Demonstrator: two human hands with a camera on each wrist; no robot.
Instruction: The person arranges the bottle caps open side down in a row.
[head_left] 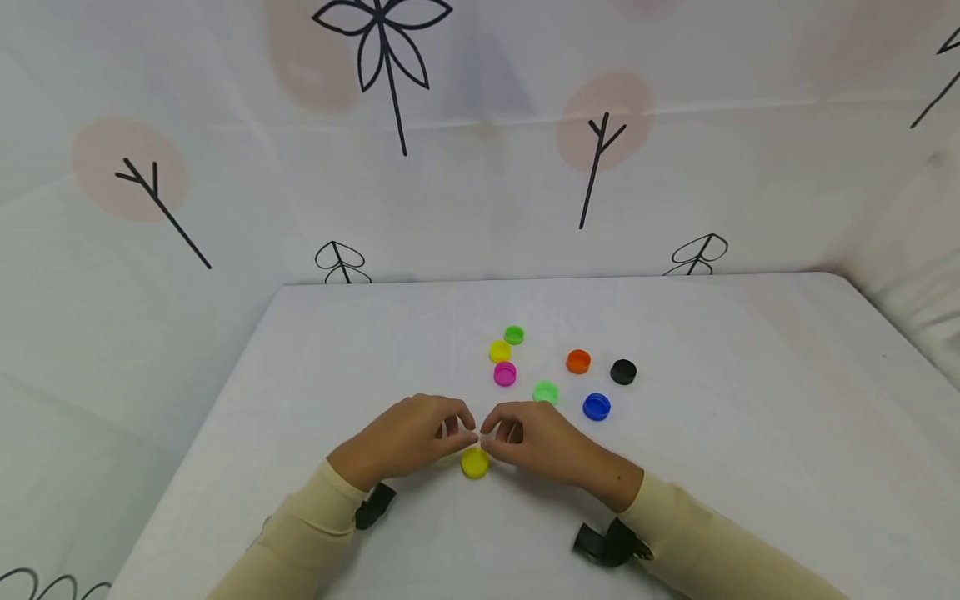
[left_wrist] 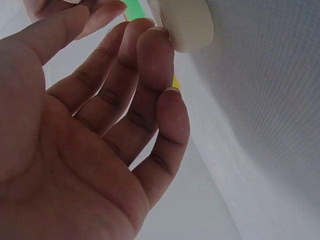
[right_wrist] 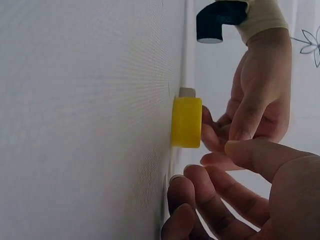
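My left hand (head_left: 420,435) and right hand (head_left: 536,440) hover close together over the table, fingers bent and fingertips facing each other. In the left wrist view, the thumb stands apart from the loosely bent fingers (left_wrist: 155,60), with nothing gripped between them. A cream-white bottle cap (left_wrist: 190,25) overlaps those fingertips; in the head view it is mostly hidden under the left hand. Just below both thumbs lies a yellow bottle cap (head_left: 475,463), also near the right hand's fingertips (right_wrist: 195,177) in the right wrist view.
Beyond the hands lie a light green cap (head_left: 546,392), a blue cap (head_left: 597,407), a pink cap (head_left: 505,374), another yellow cap (head_left: 500,352), a green cap (head_left: 513,335), an orange cap (head_left: 578,361) and a black cap (head_left: 623,372). A patterned cloth (head_left: 480,200) hangs behind the white table (head_left: 750,375).
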